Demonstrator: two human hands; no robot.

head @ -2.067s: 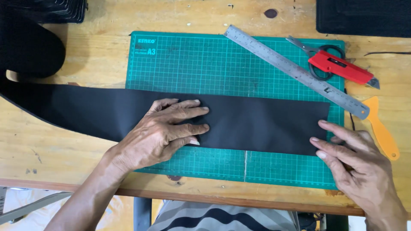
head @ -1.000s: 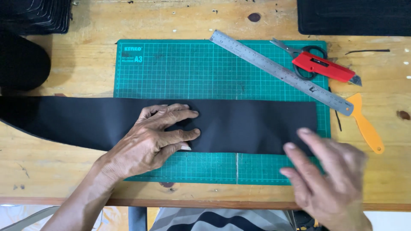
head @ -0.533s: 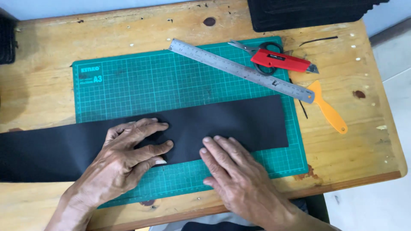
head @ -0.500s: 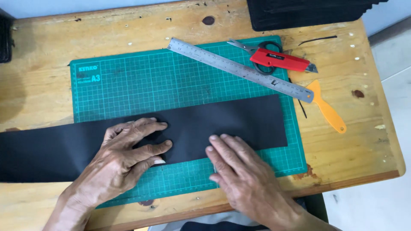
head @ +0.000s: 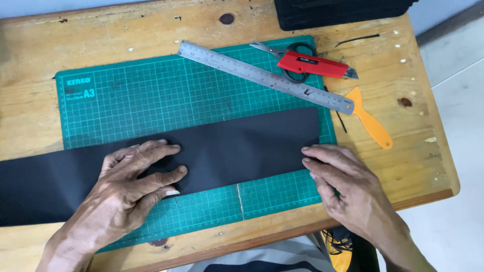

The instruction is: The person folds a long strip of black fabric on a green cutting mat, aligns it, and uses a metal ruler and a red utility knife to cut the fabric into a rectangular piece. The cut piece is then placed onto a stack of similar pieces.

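1. Table (head: 443, 166): wooden, light brown, with dark knots; its right edge and near edge are in view.
2. Cutting mat (head: 151, 100): green with a white grid, lying on the middle of the table, long sides parallel to the near edge.
3. Black strip (head: 242, 146): a long, flat band of black sheet material. It lies across the near half of the cutting mat. Its right end stops just inside the mat's right edge; its left end runs off the mat and past the table's left edge, out of view.
4. Left hand (head: 131, 186): flat, palm down, fingers spread and extended, pressing on the black strip near its lower edge, left of the mat's middle. Grasps nothing.
5. Right hand (head: 348, 186): released and flat, fingers extended, fingertips touching the right end of the black strip at the mat's right edge. Grasps nothing.
6. Steel ruler (head: 264, 77): lies diagonally across the far right part of the mat, apart from the strip.
7. Red utility knife (head: 315, 64): rests near the table's far right corner, on top of black-handled scissors (head: 297, 49).
8. Orange-handled tool (head: 370, 123): lies on bare wood near the right edge, just beside the ruler's lower end.
9. Black stack (head: 343, 10): at the far edge, partly out of view.
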